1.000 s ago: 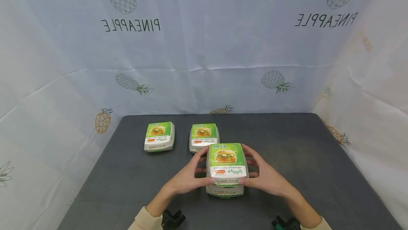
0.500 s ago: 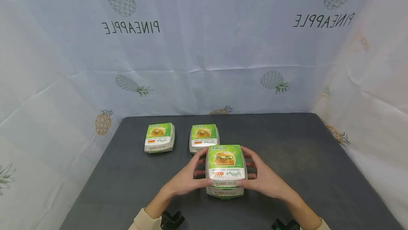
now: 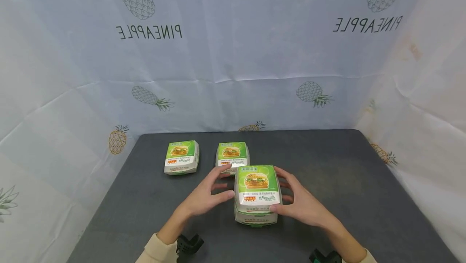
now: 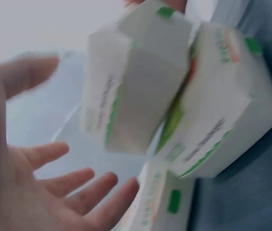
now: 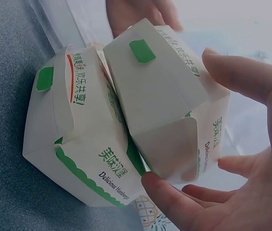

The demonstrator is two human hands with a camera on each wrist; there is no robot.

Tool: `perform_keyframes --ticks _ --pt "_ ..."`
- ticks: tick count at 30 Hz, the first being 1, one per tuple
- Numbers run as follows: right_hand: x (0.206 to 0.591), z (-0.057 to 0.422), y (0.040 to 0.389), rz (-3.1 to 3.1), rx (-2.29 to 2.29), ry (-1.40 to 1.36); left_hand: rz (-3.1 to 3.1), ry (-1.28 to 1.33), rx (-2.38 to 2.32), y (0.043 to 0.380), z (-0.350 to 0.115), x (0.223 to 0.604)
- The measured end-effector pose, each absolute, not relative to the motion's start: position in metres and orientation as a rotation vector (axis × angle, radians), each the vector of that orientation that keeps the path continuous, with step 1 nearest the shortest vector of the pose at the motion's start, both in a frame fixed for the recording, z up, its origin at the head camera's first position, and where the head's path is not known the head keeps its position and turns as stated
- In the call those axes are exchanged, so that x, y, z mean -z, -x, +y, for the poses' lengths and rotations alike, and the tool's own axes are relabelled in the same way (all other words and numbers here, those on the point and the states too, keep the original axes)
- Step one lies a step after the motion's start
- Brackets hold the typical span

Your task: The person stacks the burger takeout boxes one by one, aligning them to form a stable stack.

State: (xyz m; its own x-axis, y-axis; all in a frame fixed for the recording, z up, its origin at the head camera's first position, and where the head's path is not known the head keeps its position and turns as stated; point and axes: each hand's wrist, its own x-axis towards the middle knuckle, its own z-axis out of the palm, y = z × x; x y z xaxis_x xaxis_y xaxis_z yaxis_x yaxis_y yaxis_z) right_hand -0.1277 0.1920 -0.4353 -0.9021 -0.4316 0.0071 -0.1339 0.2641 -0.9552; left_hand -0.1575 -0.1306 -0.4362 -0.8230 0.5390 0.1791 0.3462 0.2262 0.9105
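Observation:
Two green-and-white cardboard burger boxes stand stacked in front of me on the table, the upper box (image 3: 257, 186) on the lower box (image 3: 256, 219). My left hand (image 3: 202, 198) is just left of the stack, fingers spread and relaxed; the left wrist view shows a gap between its thumb (image 4: 32, 72) and the upper box. At the stack's right side my right hand (image 3: 303, 204) holds the upper box, its thumb at the front corner and its fingers along the side. In the right wrist view the lids' flaps with green tabs face the camera.
Behind the stack is another burger box (image 3: 233, 153), partly covered by my left fingers. A further burger box (image 3: 181, 157) sits at the table's back left. The dark table (image 3: 327, 162) ends at a white cloth (image 3: 233, 52) printed with pineapples.
My left hand has let go of the upper box and moved a little left. The right hand stays at the box, which now sits on the lower one.

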Motion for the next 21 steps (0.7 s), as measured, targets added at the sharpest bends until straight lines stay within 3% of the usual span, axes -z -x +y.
perform_keyframes --ticks 9,21 --pt "0.433 0.19 0.126 2.31 1.677 0.515 2.913 -0.695 -1.545 0.186 -0.137 0.439" --pt "0.434 0.191 0.126 2.352 1.656 0.508 2.847 -0.538 -1.424 0.223 -0.133 0.463"
